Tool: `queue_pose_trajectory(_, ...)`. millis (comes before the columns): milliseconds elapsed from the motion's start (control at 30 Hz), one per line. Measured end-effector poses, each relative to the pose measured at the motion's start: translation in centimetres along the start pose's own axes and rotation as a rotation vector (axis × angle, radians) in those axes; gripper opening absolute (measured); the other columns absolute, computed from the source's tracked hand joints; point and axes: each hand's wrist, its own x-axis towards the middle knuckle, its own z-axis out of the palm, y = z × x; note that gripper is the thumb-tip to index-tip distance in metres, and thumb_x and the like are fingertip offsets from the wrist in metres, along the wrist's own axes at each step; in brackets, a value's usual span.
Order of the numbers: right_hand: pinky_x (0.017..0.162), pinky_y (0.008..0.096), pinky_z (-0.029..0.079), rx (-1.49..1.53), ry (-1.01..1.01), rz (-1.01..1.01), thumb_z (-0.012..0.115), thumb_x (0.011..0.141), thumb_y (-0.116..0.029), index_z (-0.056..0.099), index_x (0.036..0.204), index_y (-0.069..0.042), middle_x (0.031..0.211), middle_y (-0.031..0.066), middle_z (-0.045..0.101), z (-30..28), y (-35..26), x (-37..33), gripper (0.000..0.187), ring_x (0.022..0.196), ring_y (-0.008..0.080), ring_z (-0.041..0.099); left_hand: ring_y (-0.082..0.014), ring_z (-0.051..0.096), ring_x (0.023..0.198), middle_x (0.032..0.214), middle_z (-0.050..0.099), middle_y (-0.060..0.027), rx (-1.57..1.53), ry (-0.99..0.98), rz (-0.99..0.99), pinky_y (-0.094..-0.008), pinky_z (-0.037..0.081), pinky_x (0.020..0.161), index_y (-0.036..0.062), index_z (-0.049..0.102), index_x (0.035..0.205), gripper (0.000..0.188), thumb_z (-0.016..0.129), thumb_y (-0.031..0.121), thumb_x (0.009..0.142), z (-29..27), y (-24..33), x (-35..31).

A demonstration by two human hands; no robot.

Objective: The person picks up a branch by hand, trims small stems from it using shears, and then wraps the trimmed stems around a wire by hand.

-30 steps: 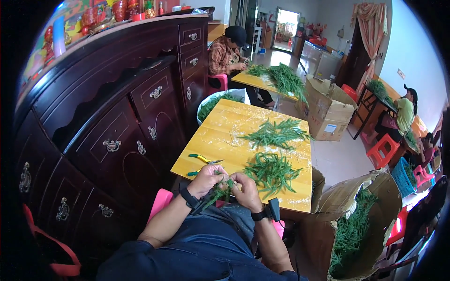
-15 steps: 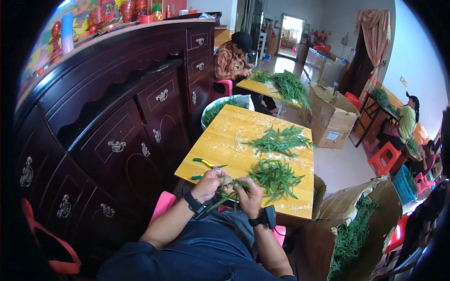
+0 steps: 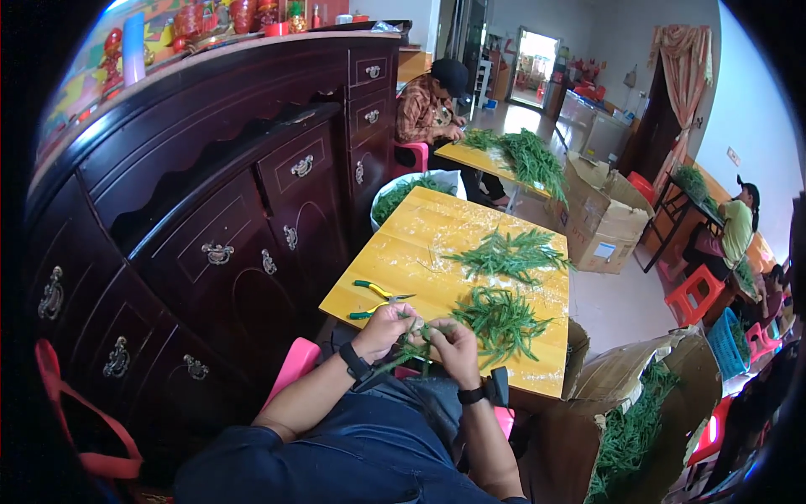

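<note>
Green sprig (image 3: 405, 354) is held between the left hand (image 3: 387, 332) and the right hand (image 3: 456, 346) by the near edge of a yellow table (image 3: 390, 252), its long axis slanting down and leftward from the fingertips, its trailing end nearer the left hand. At right, a torn carton (image 3: 700, 388) is heaped with loose greenery (image 3: 636, 433); beyond the table, the contents of a second carton (image 3: 598, 220) cannot be made out. More greenery is contained in a white-lined tub (image 3: 457, 182) past the table's far left edge and in a blue basket (image 3: 720, 346) farther right. On the tabletop, a far pile (image 3: 510, 255) and a near pile (image 3: 502, 322) are laid out, with green-and-yellow pliers (image 3: 372, 288) placed to their left. By both hands, the sprig is gripped with fingertips pinched close; exact contact cannot be told.
</note>
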Motion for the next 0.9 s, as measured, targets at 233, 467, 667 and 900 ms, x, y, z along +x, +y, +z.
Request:
queue_pose_trajectory(233, 0.061, 0.0383, 0.055, -0.739, -0.007, -0.289, 0.066, 0.082, -0.014, 0.072, 0.092, -0.005, 0.068, 0.0135, 0.068, -0.1, -2.1, -0.6, 0.016, 0.061, 0.0268, 0.069, -0.0094, 0.060, 0.065, 0.075, 0.063, -0.0033, 0.176, -0.001, -0.042, -0.0236, 0.050, 0.060, 0.0013, 0.062, 0.091, 0.003, 0.060, 0.002, 0.093, -0.9, -0.8, 0.0)
queue_pose_trajectory(467, 0.063, 0.0457, 0.055, -0.890, -0.116, -0.265, 0.064, 0.079, -0.017, 0.073, 0.090, -0.008, 0.074, 0.0186, 0.068, -0.1, -3.1, -0.7, 0.016, 0.067, 0.0373, 0.068, -0.0098, 0.060, 0.064, 0.078, 0.065, -0.0041, 0.253, -0.076, -0.161, -0.0236, 0.049, 0.059, 0.0016, 0.063, 0.090, 0.004, 0.062, 0.004, 0.093, -1.5, 0.1, -0.2)
queue_pose_trajectory(667, 0.065, 0.0458, 0.056, -0.618, -0.222, -0.237, 0.063, 0.079, -0.018, 0.072, 0.089, -0.009, 0.073, 0.0179, 0.068, -1.6, -3.6, -0.6, 0.016, 0.067, 0.0377, 0.067, -0.0094, 0.060, 0.066, 0.081, 0.067, -0.0048, 0.212, -0.162, -0.241, -0.0235, 0.050, 0.061, 0.0020, 0.063, 0.091, 0.007, 0.062, 0.008, 0.095, -1.5, 0.9, -0.1)
queue_pose_trajectory(900, 0.063, 0.0470, 0.055, -0.850, -0.184, -0.345, 0.061, 0.079, -0.019, 0.070, 0.085, -0.008, 0.072, 0.0191, 0.067, -1.0, -2.1, -0.3, 0.015, 0.066, 0.0375, 0.067, -0.0100, 0.060, 0.065, 0.078, 0.066, -0.0046, 0.185, -0.144, -0.254, -0.0230, 0.049, 0.060, 0.0021, 0.063, 0.089, 0.008, 0.064, 0.010, 0.092, -2.4, -0.1, 0.1)
